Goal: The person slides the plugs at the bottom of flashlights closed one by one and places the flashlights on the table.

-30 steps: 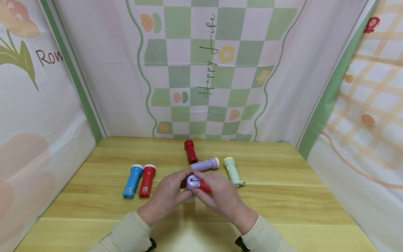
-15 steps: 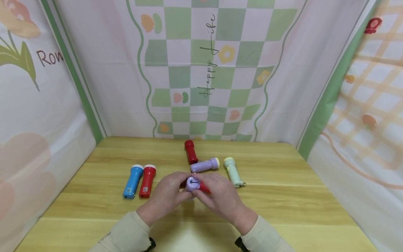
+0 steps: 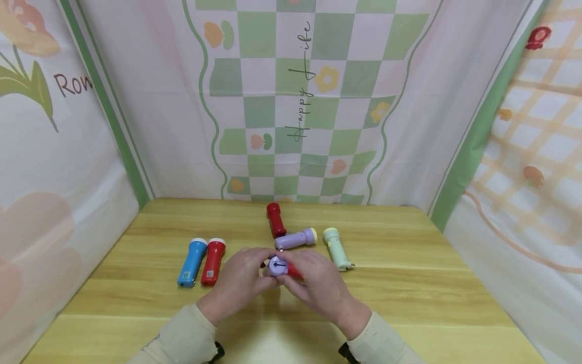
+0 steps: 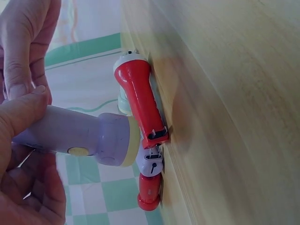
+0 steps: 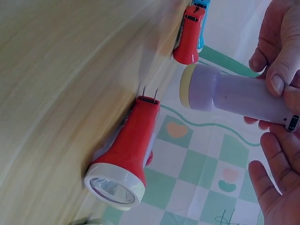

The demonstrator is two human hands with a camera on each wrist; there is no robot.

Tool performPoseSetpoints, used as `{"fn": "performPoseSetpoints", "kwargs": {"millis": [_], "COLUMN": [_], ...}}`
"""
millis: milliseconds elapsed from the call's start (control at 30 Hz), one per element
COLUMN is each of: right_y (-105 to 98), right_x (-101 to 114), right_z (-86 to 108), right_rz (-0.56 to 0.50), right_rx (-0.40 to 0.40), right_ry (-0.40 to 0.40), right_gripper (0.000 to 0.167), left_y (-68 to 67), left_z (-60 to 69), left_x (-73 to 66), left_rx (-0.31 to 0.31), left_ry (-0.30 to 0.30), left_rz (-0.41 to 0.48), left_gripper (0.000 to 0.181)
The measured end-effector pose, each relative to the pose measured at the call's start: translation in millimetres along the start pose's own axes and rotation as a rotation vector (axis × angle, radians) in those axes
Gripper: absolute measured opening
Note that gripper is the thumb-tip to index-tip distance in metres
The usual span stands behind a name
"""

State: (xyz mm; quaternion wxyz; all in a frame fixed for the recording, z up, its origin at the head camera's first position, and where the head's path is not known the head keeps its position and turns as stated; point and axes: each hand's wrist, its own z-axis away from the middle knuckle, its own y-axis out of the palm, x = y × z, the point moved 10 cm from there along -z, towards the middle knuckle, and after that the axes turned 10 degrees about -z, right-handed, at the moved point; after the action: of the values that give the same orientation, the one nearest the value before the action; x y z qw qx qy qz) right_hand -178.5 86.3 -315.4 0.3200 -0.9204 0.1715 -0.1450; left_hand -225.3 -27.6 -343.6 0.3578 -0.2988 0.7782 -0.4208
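Both hands hold a lilac flashlight (image 3: 278, 266) on end above the table, its tail up and its cream-rimmed head down. My left hand (image 3: 238, 275) grips it from the left, my right hand (image 3: 320, 283) from the right, thumbs and fingertips around its body. A round cream button (image 4: 78, 151) shows on its side in the left wrist view, and a dark slot (image 5: 293, 123) at its tail in the right wrist view. Partly hidden behind my right hand, a red flashlight (image 5: 133, 140) with a white head lies on the table, two thin metal prongs standing out of its tail.
A blue flashlight (image 3: 192, 263) and a red flashlight (image 3: 212, 263) lie side by side at left. Beyond my hands lie a dark red flashlight (image 3: 275, 221) and a second lilac flashlight (image 3: 295, 238), close together. A mint flashlight (image 3: 337, 249) lies right on the wooden table (image 3: 409, 283).
The held lilac flashlight has turned slightly and straightened, so its lower end is now hidden beneath its tail. Both hands stay nearly in place, and the flashlights on the table have not moved.
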Motion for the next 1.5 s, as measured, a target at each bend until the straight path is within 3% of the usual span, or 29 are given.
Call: {"fn": "performPoseSetpoints", "kwargs": {"millis": [333, 467, 867, 1033, 1100, 1200, 1500], "right_y": [-1, -1, 1, 3, 3, 4, 8], "right_x": [2, 3, 3, 4, 4, 5, 8], "right_z": [-0.4, -0.3, -0.4, -0.5, -0.4, 0.1, 1.1], "right_rz": [0.01, 0.014, 0.02, 0.037, 0.042, 0.042, 0.055], "right_rx": [-0.01, -0.015, -0.02, -0.023, -0.021, -0.025, -0.044], "right_ry": [-0.014, -0.019, -0.027, -0.039, -0.038, -0.036, -0.059], "right_gripper": [0.053, 0.054, 0.05, 0.047, 0.046, 0.045, 0.04], "left_y": [9.7, 14.6, 31.1, 37.7, 39.6, 39.5, 40.0], "left_z": [1.8, 2.2, 10.6, 14.1, 14.0, 13.2, 9.5], "left_x": [3.6, 5.5, 23.3, 24.1, 23.2, 23.2, 27.9], "left_rx": [0.086, 0.125, 0.303, 0.343, 0.348, 0.333, 0.236], "left_ry": [-0.022, -0.035, -0.216, -0.28, -0.301, -0.327, -0.404], "left_rz": [0.152, 0.251, 0.63, 0.886, 0.983, 1.046, 1.03], "left_gripper": [0.045, 0.045, 0.05, 0.049, 0.048, 0.051, 0.041]}}
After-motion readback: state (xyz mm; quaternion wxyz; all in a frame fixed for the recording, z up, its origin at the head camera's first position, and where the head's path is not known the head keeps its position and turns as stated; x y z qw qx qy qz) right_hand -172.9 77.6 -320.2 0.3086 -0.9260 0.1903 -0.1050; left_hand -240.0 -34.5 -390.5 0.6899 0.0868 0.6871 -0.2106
